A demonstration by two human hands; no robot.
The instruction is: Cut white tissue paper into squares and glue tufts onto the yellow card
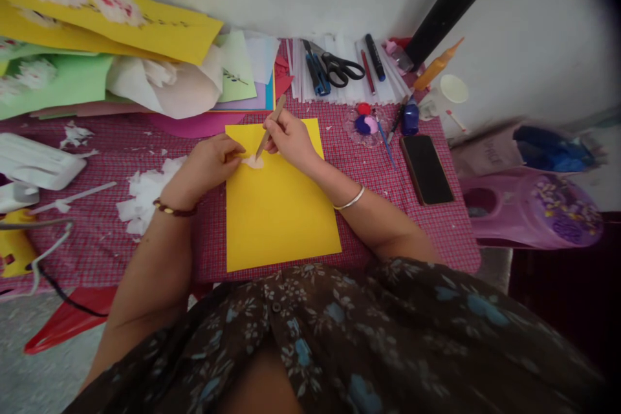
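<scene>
A yellow sheet of paper (284, 207) lies flat in front of me on the checked cloth. On its upper left part is a small white tissue piece (253, 162). My right hand (291, 138) grips a flat wooden craft stick (270, 123), tilted so that its lower tip presses on the tissue. At the sheet's left edge, my left hand (213, 165) has its fingers drawn together at the left end of the same tissue piece. A pile of white tissue pieces (148, 197) sits partly behind my left wrist.
Paper sheets with tissue flowers (116, 3) are stacked at the back left. Black-handled scissors (342, 70), a blue cutter (317, 71) and markers lie along the back. A paint palette (363, 126) and a phone (427, 169) are at right, a yellow glue gun (17, 246) at left.
</scene>
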